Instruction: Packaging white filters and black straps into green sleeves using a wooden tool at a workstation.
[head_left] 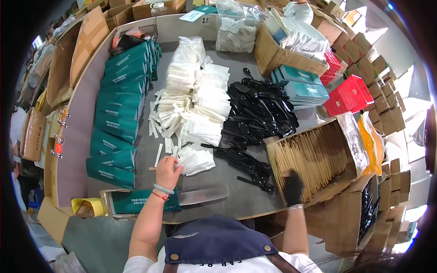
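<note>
Left hand (167,169), bare, fingers pinched on a white napkin packet (195,160) from the flat stack at twelve o'clock. Right hand (293,185), black-gloved, closed on tan paper-sleeved chopsticks (314,157) standing in their carton (339,214) at three o'clock.

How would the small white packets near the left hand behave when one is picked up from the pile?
The white packets look thin and flat, so one is probably very light and a little floppy. They lie in a loose, slumped stack beside the left hand, so neighbours may slide when one is pulled. Their smooth wrapping is possibly slippery.
</note>
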{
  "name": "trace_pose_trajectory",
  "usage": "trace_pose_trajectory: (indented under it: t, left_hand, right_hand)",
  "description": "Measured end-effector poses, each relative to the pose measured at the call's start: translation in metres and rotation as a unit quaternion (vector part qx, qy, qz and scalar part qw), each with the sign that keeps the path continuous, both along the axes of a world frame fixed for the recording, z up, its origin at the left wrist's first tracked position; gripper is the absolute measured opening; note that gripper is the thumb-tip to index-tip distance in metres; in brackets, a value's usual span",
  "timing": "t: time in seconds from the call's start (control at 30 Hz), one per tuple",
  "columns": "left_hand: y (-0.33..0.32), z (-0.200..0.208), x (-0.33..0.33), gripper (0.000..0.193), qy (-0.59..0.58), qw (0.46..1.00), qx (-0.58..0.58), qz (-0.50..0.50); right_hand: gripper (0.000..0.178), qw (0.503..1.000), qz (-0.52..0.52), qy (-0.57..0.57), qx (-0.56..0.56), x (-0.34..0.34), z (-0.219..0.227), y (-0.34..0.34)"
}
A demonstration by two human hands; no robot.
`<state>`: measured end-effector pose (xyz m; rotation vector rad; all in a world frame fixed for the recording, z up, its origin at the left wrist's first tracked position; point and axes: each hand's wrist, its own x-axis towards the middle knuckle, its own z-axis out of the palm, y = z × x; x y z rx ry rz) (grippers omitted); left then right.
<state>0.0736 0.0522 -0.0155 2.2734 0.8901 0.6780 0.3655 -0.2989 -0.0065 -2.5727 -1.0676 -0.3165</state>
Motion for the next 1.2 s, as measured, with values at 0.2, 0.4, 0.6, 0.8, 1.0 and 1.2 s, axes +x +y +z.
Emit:
trace_pose_trajectory:
  t: [0.2,0.4,0.6,0.8,1.0,1.2]
  left_hand:
    - [-0.023,0.036,-0.013,0.019,-0.05,0.99,-0.129,-0.015]
    - [-0.06,0.016,-0.029,0.025,0.077,0.984,-0.028,-0.161]
    - [-0.079,0.023,-0.049,0.032,0.042,0.992,0.059,-0.103]
    - [-0.096,0.024,-0.062,0.043,0.083,0.967,0.15,-0.19]
    - [-0.094,0.02,-0.076,0.054,0.185,0.956,0.162,-0.157]
    - [-0.071,0.027,-0.093,0.055,0.139,0.978,0.098,-0.123]
  right_hand:
    - [0.02,0.977,0.084,0.194,-0.022,-0.064,0.013,0.071]
    - [0.014,0.976,0.109,0.151,-0.112,-0.064,0.01,0.073]
    - [0.014,0.95,0.209,0.23,-0.04,-0.083,0.054,0.116]
    - [0.017,0.894,0.353,0.246,-0.128,-0.141,0.013,0.183]
    - [0.023,0.915,0.293,0.256,-0.108,-0.125,0.028,0.16]
    - [0.031,0.911,0.338,0.179,-0.152,-0.109,0.024,0.127]
